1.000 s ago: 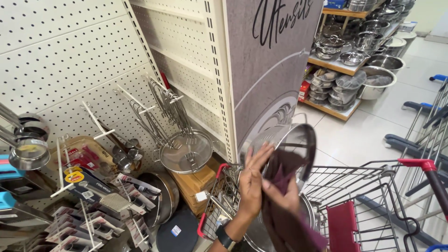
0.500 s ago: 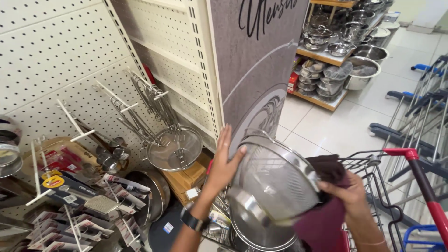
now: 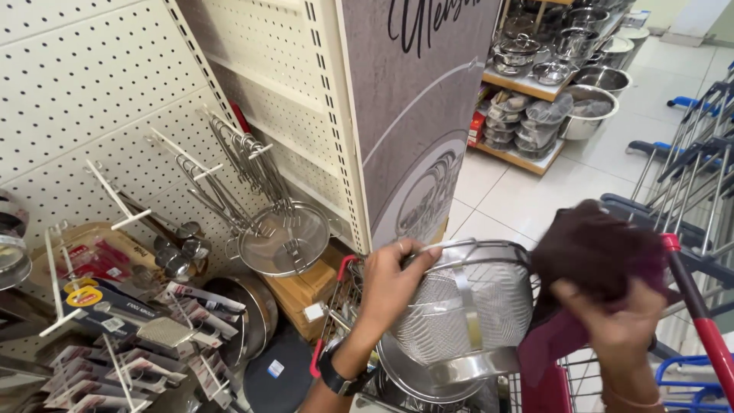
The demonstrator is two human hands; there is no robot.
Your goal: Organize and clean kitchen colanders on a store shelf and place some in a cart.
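Note:
My left hand (image 3: pixel 391 284) grips the rim of a round steel mesh strainer (image 3: pixel 466 306), tilted on its side above a shopping cart (image 3: pixel 688 306) with red trim. My right hand (image 3: pixel 619 325) holds a dark maroon cloth (image 3: pixel 592 252) pressed against the strainer's right side. A black watch sits on my left wrist. The strainer's solid steel base ring faces down toward me.
A white pegboard wall (image 3: pixel 92 115) carries hanging wire skimmers (image 3: pixel 279 237), ladles and packaged utensils at the lower left. A grey sign panel (image 3: pixel 417 115) stands ahead. Shelves of steel pots and bowls (image 3: pixel 558 84) are at the back right, with more carts at the right edge.
The strainer has turned from facing me flat to lying on its side. My right hand with the cloth moved up along its right side, and my left hand shifted onto the rim.

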